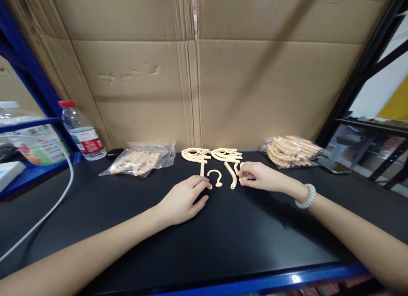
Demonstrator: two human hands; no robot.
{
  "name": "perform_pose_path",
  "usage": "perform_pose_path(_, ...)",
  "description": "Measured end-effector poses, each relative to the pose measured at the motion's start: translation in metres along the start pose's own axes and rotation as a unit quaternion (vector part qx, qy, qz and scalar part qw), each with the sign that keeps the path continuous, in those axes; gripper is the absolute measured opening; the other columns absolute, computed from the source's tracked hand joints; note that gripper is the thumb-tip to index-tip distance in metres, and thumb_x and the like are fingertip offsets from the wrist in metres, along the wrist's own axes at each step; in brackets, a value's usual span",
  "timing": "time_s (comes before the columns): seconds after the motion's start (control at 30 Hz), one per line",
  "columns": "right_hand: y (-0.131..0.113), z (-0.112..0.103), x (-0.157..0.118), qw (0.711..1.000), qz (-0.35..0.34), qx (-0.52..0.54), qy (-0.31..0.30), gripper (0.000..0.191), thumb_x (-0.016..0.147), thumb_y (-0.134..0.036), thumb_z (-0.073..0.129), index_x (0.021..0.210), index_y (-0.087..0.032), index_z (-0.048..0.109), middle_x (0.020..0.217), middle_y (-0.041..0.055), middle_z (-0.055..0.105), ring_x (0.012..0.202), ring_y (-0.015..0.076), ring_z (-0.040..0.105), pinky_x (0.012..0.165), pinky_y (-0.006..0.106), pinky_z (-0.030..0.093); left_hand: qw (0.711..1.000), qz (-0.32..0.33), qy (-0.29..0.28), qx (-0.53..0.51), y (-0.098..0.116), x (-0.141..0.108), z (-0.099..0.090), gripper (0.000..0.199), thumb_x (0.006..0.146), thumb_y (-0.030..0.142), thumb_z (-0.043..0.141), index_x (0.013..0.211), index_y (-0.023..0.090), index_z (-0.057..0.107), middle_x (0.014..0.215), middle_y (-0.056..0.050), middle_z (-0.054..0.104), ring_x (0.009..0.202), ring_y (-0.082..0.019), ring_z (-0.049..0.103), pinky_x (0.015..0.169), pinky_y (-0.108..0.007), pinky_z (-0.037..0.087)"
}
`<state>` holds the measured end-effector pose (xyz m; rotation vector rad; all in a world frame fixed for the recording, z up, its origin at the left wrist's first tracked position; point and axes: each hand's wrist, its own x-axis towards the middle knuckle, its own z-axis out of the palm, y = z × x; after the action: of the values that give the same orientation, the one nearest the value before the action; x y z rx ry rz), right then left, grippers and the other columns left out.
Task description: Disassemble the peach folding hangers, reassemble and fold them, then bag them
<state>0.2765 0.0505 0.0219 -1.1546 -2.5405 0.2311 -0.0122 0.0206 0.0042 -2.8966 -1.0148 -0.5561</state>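
My left hand (186,199) rests low over the table, thumb apart from the other fingers. Its fingertips touch the near end of a straight cream plastic hanger arm (202,168), partly covering it. Beside them lies a cream hanger hook (218,178). A curved hanger arm (230,173) lies between this hook and my right hand (253,177). The right fingers are closed around a small cream plastic piece (245,177), mostly hidden by them. Another curved cream piece (236,167) shows just left of those fingers.
Two groups of cream hanger parts (195,155) lie at the back. Clear bags of parts stand left (137,162) and right (291,151), with a phone (331,165) by the right one. At left are a water bottle (85,136), a black mouse (114,153) and a white cable (60,198).
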Motion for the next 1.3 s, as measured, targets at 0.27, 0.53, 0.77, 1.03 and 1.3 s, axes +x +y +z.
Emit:
perform_pose_path(0.27, -0.002, -0.005, 0.0, 1.0, 0.019, 0.008, 0.023, 0.009, 0.083, -0.024, 0.06, 0.085, -0.015, 0.062, 0.078, 0.003, 0.06, 0.065, 0.0129, 0.052, 0.06, 0.024, 0.039, 0.999, -0.006, 0.023, -0.032, -0.001, 0.0, -0.001, 0.021, 0.091, 0.023, 0.047, 0.11, 0.021, 0.056, 0.123, -0.008, 0.058, 0.114, -0.022, 0.055, 0.097, -0.037, 0.048)
perform_pose_path(0.53, 0.004, -0.007, 0.004, 0.994, 0.035, -0.025, 0.1, 0.011, 0.085, -0.02, 0.053, 0.082, -0.017, 0.063, 0.079, 0.003, 0.063, 0.063, 0.0123, 0.054, 0.059, 0.024, 0.039, 0.993, -0.082, 0.08, -0.021, -0.037, 0.017, 0.001, 0.027, 0.087, 0.011, 0.041, 0.11, 0.019, 0.053, 0.113, -0.009, 0.062, 0.108, -0.024, 0.058, 0.095, -0.043, 0.049)
perform_pose_path(0.77, 0.011, -0.005, 0.004, 0.989, 0.051, -0.044, 0.128, 0.017, 0.086, -0.023, 0.05, 0.081, -0.016, 0.064, 0.077, 0.0052, 0.062, 0.065, 0.0147, 0.054, 0.059, 0.026, 0.04, 0.986, -0.16, 0.025, 0.04, -0.089, 0.059, 0.003, 0.027, 0.082, 0.012, 0.058, 0.11, 0.01, 0.055, 0.114, -0.014, 0.058, 0.109, -0.027, 0.055, 0.092, -0.045, 0.047)
perform_pose_path(1.03, 0.014, -0.007, 0.002, 0.989, 0.055, -0.047, 0.126, 0.016, 0.086, -0.023, 0.051, 0.081, -0.016, 0.064, 0.077, 0.0042, 0.062, 0.064, 0.0145, 0.054, 0.059, 0.026, 0.04, 0.976, -0.177, -0.105, 0.07, -0.135, 0.098, -0.012, 0.031, 0.089, 0.033, 0.061, 0.113, 0.015, 0.059, 0.125, -0.01, 0.055, 0.112, -0.026, 0.054, 0.093, -0.048, 0.046)
perform_pose_path(1.3, 0.017, -0.006, 0.002, 0.99, 0.047, -0.047, 0.124, 0.015, 0.086, -0.023, 0.051, 0.083, -0.016, 0.065, 0.077, 0.005, 0.063, 0.065, 0.015, 0.055, 0.059, 0.026, 0.04, 0.973, -0.135, -0.164, 0.087, -0.136, 0.099, -0.012, 0.03, 0.09, 0.033, 0.059, 0.114, 0.015, 0.059, 0.119, -0.009, 0.059, 0.105, -0.024, 0.059, 0.089, -0.046, 0.049)
